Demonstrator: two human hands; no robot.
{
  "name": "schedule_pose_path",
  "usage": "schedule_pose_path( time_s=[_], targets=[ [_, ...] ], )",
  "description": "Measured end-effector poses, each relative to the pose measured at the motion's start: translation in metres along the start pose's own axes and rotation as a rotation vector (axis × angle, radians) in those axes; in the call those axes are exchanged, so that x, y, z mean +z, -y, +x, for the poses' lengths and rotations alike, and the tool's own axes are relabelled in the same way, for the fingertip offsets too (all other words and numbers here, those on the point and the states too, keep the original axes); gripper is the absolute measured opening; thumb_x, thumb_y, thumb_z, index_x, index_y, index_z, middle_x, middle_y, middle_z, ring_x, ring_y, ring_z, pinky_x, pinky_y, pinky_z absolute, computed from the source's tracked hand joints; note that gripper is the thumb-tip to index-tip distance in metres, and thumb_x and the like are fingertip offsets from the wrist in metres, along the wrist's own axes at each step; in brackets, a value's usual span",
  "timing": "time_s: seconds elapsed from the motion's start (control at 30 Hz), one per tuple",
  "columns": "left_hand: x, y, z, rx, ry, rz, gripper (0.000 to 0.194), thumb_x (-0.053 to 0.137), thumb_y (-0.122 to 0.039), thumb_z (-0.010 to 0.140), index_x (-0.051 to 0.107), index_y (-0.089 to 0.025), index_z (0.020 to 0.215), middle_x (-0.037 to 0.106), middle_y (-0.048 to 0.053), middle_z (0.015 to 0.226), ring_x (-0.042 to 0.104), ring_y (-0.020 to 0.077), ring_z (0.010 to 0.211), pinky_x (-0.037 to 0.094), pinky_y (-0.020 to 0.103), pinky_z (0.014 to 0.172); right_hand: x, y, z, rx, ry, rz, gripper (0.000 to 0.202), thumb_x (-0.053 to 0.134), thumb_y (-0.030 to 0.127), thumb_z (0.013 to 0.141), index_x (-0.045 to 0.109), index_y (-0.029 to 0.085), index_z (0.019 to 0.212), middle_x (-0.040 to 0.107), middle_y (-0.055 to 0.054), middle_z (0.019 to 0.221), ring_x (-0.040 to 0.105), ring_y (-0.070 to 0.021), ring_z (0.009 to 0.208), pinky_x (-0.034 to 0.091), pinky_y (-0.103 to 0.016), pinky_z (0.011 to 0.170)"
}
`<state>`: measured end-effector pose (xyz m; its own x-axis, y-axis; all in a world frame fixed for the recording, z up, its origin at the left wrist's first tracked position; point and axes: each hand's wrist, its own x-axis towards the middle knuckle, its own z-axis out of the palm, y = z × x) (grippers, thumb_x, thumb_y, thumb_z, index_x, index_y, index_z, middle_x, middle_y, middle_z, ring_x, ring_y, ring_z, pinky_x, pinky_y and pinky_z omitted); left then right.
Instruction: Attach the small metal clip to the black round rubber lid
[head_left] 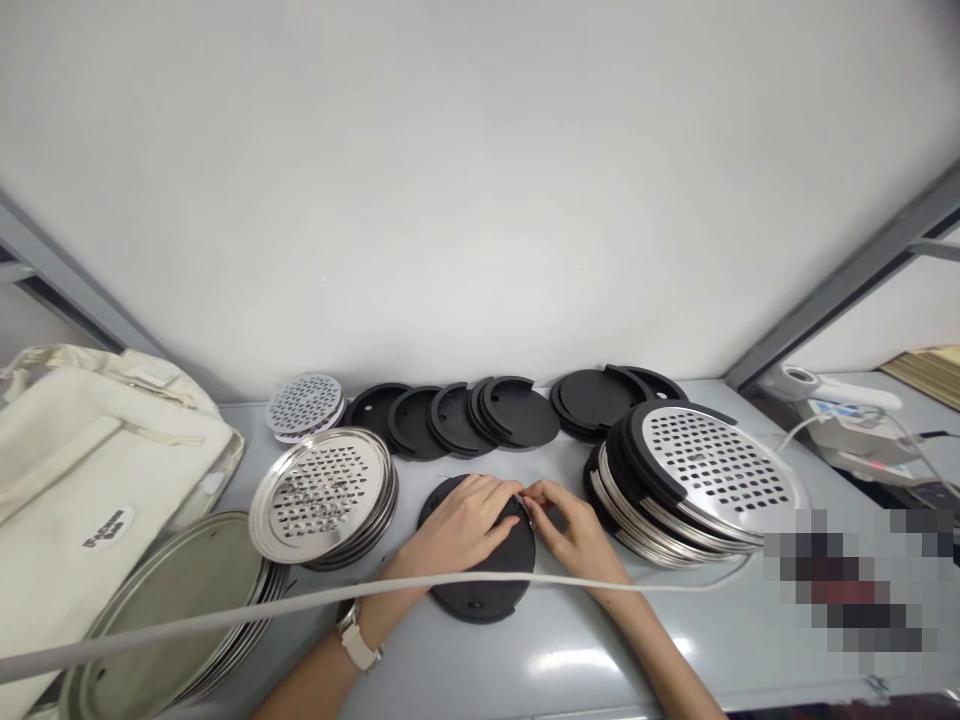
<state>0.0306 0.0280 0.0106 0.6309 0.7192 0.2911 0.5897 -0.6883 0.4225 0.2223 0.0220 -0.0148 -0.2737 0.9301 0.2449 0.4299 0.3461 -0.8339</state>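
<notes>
A round black plastic disc (480, 598) with a raised partial rim lies on the grey table in front of me. My left hand (459, 530) is over its upper part, fingers closed together and curled at its far right rim. The fingertips of my right hand (571, 535) are pinched at that same rim, meeting those of my left hand. Something small and pale shows between the fingertips, too small to make out. Part of the disc is hidden under my left hand. A white watch strap (360, 640) is on my left wrist.
Perforated metal grater plates (322, 495) are stacked left; more grater plates (720, 465) with black rims stand right. Black discs (517, 412) line the wall. Large round plates (180, 600) and a cream bag (112, 470) lie far left. A white cable (300, 605) crosses before my arms.
</notes>
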Motion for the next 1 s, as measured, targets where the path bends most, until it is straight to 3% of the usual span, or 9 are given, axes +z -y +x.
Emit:
schedule_pose_path(
  time_s=[0.13,0.3,0.67,1.0],
  targets=[
    [0.001,0.000,0.000,-0.045,-0.016,0.011,0.030,0.050,-0.024,0.091,0.044,-0.020,0.121,0.057,0.006,0.107,0.053,0.0212,0.103,0.045,0.037,0.090,0.001,-0.004,-0.001,0.076,0.041,0.025,0.025,0.045,0.034,0.093,0.059,0.017,0.105,0.059,-0.003,0.076,0.055,-0.0170,0.071,0.043,-0.027,0.067],
    [0.005,-0.001,0.000,-0.154,-0.012,0.135,0.012,0.054,-0.029,0.087,0.052,-0.017,0.091,0.055,0.004,0.089,0.054,0.0213,0.086,0.045,0.035,0.077,0.002,-0.008,-0.001,0.115,0.083,0.053,0.032,0.046,0.037,0.092,0.059,0.016,0.113,0.057,-0.002,0.073,0.053,-0.0166,0.069,0.041,-0.027,0.065],
    [0.002,0.001,0.000,-0.099,0.068,0.136,0.012,0.051,-0.031,0.088,0.052,-0.019,0.090,0.060,0.002,0.084,0.057,0.0194,0.083,0.041,0.031,0.073,0.006,-0.010,0.001,0.182,0.075,0.159,0.027,0.050,0.040,0.090,0.062,0.016,0.093,0.056,-0.001,0.073,0.050,-0.0153,0.068,0.039,-0.026,0.064],
    [0.002,-0.001,-0.001,-0.090,0.084,0.098,0.014,0.054,-0.032,0.086,0.052,-0.019,0.086,0.059,0.001,0.082,0.056,0.0180,0.079,0.040,0.030,0.072,0.007,-0.012,0.001,0.183,0.108,0.134,0.027,0.050,0.040,0.090,0.049,0.018,0.074,0.045,0.004,0.063,0.040,-0.0114,0.060,0.032,-0.023,0.057]
  ],
)
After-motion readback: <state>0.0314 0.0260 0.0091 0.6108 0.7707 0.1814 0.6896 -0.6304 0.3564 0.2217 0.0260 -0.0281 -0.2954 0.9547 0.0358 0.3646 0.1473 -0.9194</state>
